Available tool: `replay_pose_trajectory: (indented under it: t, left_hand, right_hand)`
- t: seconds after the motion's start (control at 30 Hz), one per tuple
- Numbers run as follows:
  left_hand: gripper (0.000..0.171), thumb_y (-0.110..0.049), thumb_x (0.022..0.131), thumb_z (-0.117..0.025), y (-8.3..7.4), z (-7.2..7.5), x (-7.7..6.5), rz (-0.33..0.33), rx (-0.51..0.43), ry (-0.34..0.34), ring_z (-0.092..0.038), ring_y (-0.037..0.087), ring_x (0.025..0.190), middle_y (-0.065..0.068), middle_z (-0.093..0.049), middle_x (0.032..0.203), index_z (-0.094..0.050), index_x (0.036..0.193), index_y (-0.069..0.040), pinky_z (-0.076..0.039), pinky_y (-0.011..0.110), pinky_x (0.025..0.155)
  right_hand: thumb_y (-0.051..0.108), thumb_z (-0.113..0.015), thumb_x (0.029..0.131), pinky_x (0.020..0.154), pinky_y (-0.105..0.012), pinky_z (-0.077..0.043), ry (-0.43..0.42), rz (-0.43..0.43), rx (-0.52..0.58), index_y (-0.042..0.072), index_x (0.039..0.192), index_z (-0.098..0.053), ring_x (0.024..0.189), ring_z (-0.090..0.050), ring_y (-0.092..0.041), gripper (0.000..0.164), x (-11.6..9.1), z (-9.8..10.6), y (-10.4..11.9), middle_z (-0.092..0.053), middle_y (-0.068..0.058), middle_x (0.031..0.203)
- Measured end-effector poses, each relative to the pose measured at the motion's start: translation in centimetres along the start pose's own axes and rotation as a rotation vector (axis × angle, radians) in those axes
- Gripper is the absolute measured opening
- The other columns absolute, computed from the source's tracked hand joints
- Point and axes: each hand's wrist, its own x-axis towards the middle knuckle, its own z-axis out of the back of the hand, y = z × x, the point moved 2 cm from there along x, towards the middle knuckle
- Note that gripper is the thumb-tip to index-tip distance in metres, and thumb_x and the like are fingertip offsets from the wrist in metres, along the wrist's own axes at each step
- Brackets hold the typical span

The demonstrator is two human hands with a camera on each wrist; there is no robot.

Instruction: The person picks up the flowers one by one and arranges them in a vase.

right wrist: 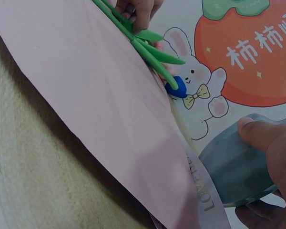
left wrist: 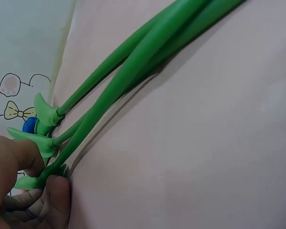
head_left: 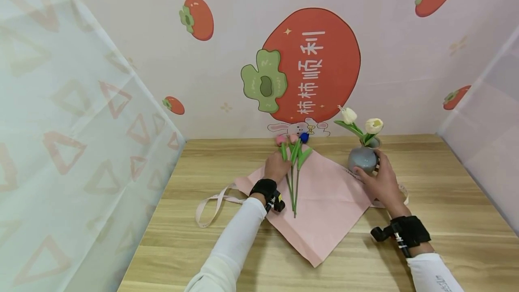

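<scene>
Three artificial tulips lie side by side on a sheet of pink wrapping paper (head_left: pixel 328 197): two with pink heads (head_left: pixel 281 139) and one with a blue head (head_left: pixel 304 137). My left hand (head_left: pixel 277 167) pinches the leftmost stem just below its leaves; the left wrist view shows thumb and fingers around that green stem (left wrist: pixel 93 119). At the right corner of the paper, my right hand (head_left: pixel 381 184) grips a round grey vase (head_left: pixel 362 159) by its side. Two white tulips (head_left: pixel 374 125) with green leaves stand in the vase, leaning left.
A pale ribbon (head_left: pixel 216 202) loops out from under the paper's left corner, and its printed other end (right wrist: pixel 207 191) shows near the vase. Wooden table (head_left: pixel 194 161) extends around the paper. Behind it rises a backdrop (head_left: pixel 227 71) with printed persimmons; a patterned sheet hangs at left.
</scene>
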Motion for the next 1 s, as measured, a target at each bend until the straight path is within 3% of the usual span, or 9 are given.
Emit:
replay_pose_trajectory:
  t: [0.4,0.67,1.0]
  left_hand:
    - [0.024,-0.014,0.100,-0.070,-0.3,0.6,-0.5,0.026,-0.054,0.020,-0.050,0.015,0.051,0.000,-0.050,0.061,-0.055,0.082,-0.010,-0.038,0.027,0.047]
    - [0.038,-0.015,0.098,-0.072,-0.4,1.3,-0.6,0.002,-0.062,-0.003,-0.048,0.014,0.056,-0.002,-0.046,0.062,-0.049,0.069,-0.013,-0.036,0.026,0.050]
    - [0.037,-0.017,0.098,-0.069,-1.0,2.1,-0.6,-0.015,-0.115,-0.028,-0.047,0.012,0.054,-0.004,-0.046,0.060,-0.050,0.067,-0.016,-0.036,0.026,0.048]
  right_hand:
    - [0.033,-0.073,0.102,0.109,-0.073,-0.042,0.000,-0.001,-0.002,-0.005,0.166,-0.013,0.143,-0.042,-0.061,0.095,0.0,-0.1,0.1,-0.032,-0.041,0.160]
    - [0.033,-0.073,0.102,0.109,-0.073,-0.043,0.000,0.002,0.002,-0.005,0.166,-0.014,0.142,-0.042,-0.061,0.095,0.0,0.0,0.1,-0.033,-0.041,0.159]
    - [0.033,-0.073,0.102,0.108,-0.073,-0.043,0.002,-0.002,0.000,-0.004,0.166,-0.013,0.142,-0.043,-0.061,0.095,-0.1,0.0,0.1,-0.033,-0.041,0.159]
